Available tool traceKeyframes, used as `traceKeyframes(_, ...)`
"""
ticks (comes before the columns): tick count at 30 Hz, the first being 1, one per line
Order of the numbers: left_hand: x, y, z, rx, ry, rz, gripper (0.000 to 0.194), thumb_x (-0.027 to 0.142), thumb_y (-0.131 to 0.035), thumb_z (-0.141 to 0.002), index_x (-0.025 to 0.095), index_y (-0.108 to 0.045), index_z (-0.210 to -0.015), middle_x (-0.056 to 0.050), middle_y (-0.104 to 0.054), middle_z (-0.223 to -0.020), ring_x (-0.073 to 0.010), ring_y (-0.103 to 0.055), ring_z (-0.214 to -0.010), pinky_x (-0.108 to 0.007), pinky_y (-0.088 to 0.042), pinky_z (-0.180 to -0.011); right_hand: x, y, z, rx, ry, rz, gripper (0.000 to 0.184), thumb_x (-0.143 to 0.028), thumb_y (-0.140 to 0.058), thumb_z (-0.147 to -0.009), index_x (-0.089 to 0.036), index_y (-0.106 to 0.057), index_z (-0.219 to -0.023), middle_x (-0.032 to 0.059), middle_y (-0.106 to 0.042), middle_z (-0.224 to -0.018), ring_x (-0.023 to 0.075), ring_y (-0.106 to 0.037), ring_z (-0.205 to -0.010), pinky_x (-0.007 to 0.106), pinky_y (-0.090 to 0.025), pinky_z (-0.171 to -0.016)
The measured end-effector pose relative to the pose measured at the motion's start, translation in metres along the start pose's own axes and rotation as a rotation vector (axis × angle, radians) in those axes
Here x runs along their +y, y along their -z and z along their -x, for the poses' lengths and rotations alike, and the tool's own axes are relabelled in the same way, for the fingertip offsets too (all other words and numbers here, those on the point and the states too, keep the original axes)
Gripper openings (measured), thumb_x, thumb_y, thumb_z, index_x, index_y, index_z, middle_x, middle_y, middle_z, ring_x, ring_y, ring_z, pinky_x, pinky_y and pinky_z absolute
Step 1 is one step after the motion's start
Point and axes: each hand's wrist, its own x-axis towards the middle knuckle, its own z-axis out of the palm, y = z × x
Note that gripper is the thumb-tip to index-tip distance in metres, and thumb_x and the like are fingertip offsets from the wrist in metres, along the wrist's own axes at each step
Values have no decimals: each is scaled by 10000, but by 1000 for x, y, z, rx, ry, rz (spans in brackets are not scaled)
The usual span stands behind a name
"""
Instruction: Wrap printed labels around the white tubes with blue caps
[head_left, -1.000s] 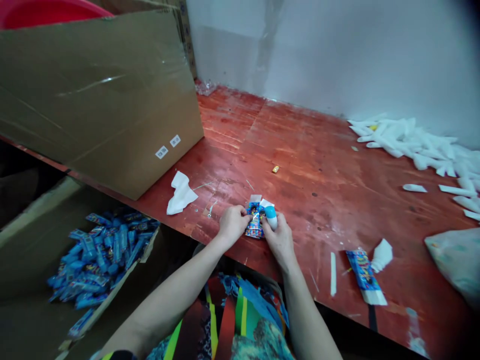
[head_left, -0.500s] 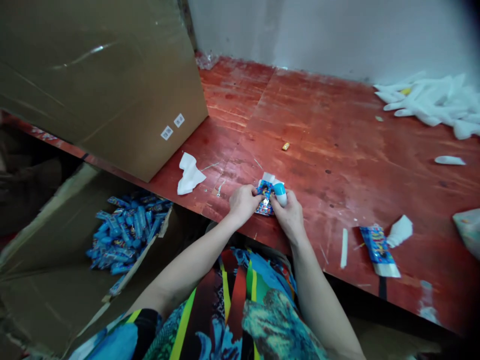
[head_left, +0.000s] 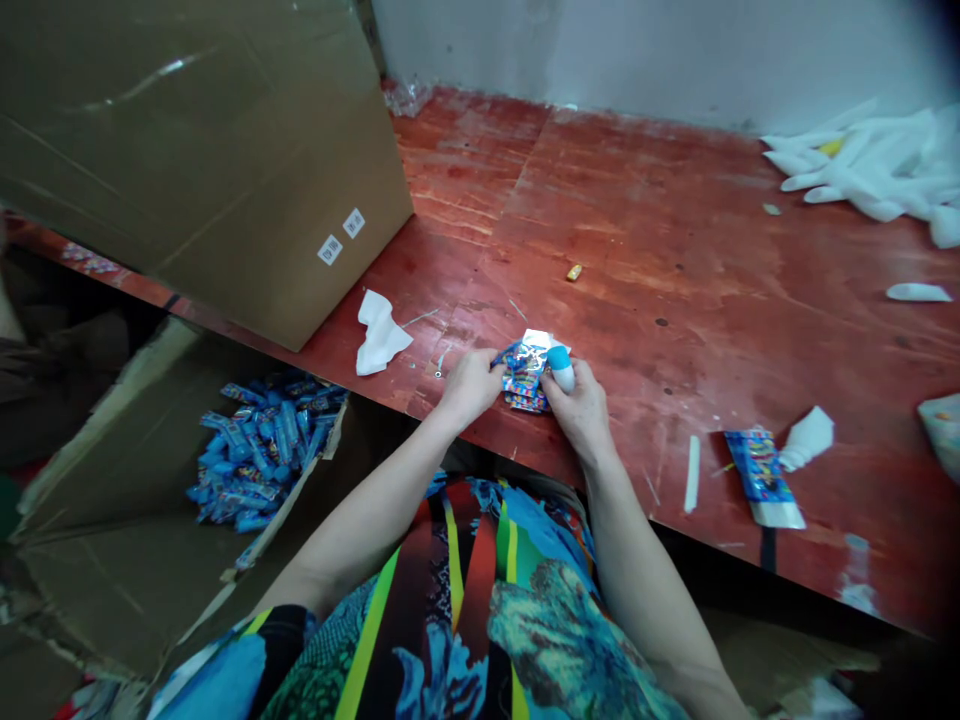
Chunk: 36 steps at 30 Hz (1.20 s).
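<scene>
On the table's front edge a small stack of blue printed packets (head_left: 523, 382) lies between my hands. My left hand (head_left: 472, 385) has its fingertips closed on the left edge of the upper packet, which is lifted and bent. In my right hand (head_left: 583, 408) is a small white bottle with a blue cap (head_left: 561, 370), cap pointing away from me. The thumb of that hand is against the right side of the stack. White parts of the packets show at the far end of the stack.
A large cardboard box (head_left: 247, 180) stands at left. Below it, an open carton (head_left: 97, 530) holds many blue wrapped pieces (head_left: 262, 450). On the red table (head_left: 622, 220) lie a white scrap (head_left: 379, 335), another blue packet (head_left: 761, 475) and a pile of white elongated pieces (head_left: 870, 170).
My left hand has moved slightly left, pulling up the edge of the upper packet. My right hand still holds the bottle. The whole view has shifted a little.
</scene>
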Motion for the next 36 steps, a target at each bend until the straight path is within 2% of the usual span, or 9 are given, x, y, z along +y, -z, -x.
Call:
traceKeyframes(2,1,3,4,58,35,145,73,183,-902,-843,190,-842,-801,-45,-792,-764,-216,-708,-827,-265,-513,-715,-2,0,3,19,-2,-68,386,-593,-785,-788,-288,-709,-1013,25,-770,-857,286,-712,-846,425,-550,-799)
traceKeyframes(5,6,1,13,9,110,409,114,161,-883,-870,163,-820,-776,-9,-736,-702,-141,-622,-678,-238,-465,-659,-7,4,11,46,4,-153,491,-686,-784,-797,-266,-702,-1036,37,-782,-910,267,-710,-856,430,-593,-813)
traceKeyframes(11,16,-9,30,-166,233,594,280,146,-883,-940,151,-737,-701,72,-498,-506,-51,-357,-457,-235,-213,-509,-13,7,18,-187,4,-398,508,-581,-950,-725,-252,-744,-1053,24,-808,-970,237,-745,-864,422,-663,-842)
traceKeyframes(16,12,-14,38,-189,242,600,445,187,-908,-970,160,-639,-616,58,-477,-490,-45,-378,-453,-230,-222,-496,-3,-2,18,-62,-26,-429,524,-560,-962,-689,-268,-740,-1064,8,-774,-918,248,-749,-857,447,-683,-841)
traceKeyframes(22,8,-26,41,-98,299,702,496,212,-925,-972,183,-568,-629,68,-487,-521,-40,-363,-449,-223,-227,-480,4,-21,25,64,10,-421,486,-606,-843,-776,-275,-682,-1093,12,-748,-900,239,-740,-836,422,-665,-806)
traceKeyframes(28,8,-25,40,-205,350,761,487,371,-956,-965,169,-615,-683,53,-541,-584,-29,-362,-442,-223,-210,-471,0,-25,27,92,49,-309,433,-631,-758,-834,-287,-659,-1079,30,-740,-946,247,-737,-879,410,-639,-810)
traceKeyframes(32,6,-22,40,-200,345,786,472,318,-938,-972,163,-607,-673,54,-532,-559,-27,-354,-444,-216,-217,-480,-4,-15,25,-1,-24,-382,504,-687,-764,-858,-291,-623,-1137,-19,-681,-814,190,-613,-640,370,-562,-648)
traceKeyframes(34,5,-21,39,-152,334,798,467,294,-909,-995,163,-602,-669,51,-537,-558,-28,-362,-447,-215,-222,-481,-6,-4,26,-90,-58,-454,553,-764,-723,-920,-293,-602,-1185,-37,-671,-796,159,-505,-535,359,-511,-578)
traceKeyframes(36,3,-19,38,-101,324,805,482,310,-921,-987,170,-590,-666,54,-532,-560,-30,-367,-450,-216,-226,-481,-6,8,34,-213,-65,-476,625,-858,-629,-975,-290,-617,-1236,-29,-687,-816,156,-472,-510,357,-479,-545)
